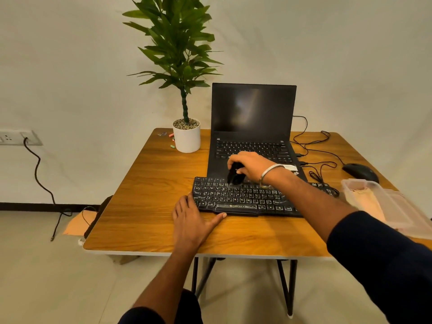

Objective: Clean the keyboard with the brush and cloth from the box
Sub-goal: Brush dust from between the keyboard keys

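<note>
— Looking down past our own arms, we see our right hand point(251, 166) reaching forward over the black keyboard point(245, 197), fingers curled round a dark brush point(234, 176) whose end touches the upper key rows. A metal bangle point(268, 175) sits on that wrist.

— And our left hand point(190, 220)?

— It lies flat on the wooden table point(145, 206) at the keyboard's left front corner, fingers straight, fingertips touching the left edge, thumb stretched along the front edge.

— Where does the keyboard lie?

— Across the middle of the table, its far edge overlapping the front of an open black laptop point(253, 122) with a dark screen. A clear plastic box point(397, 206) stands near the right edge, a pale cloth point(364, 201) inside it.

— The room?

— A plain pale wall, a light floor, and a wall socket point(14, 137) at the left with a dark cable point(37, 169) hanging to the floor.

— The count?

— We count one keyboard, one brush, one box, one cloth, one laptop, one black mouse point(361, 171) behind the box, and one potted plant point(185, 134) in a white pot at the table's far left. Beside the pot lie a few small coloured bits point(172, 141); what they are, we cannot tell.
</note>
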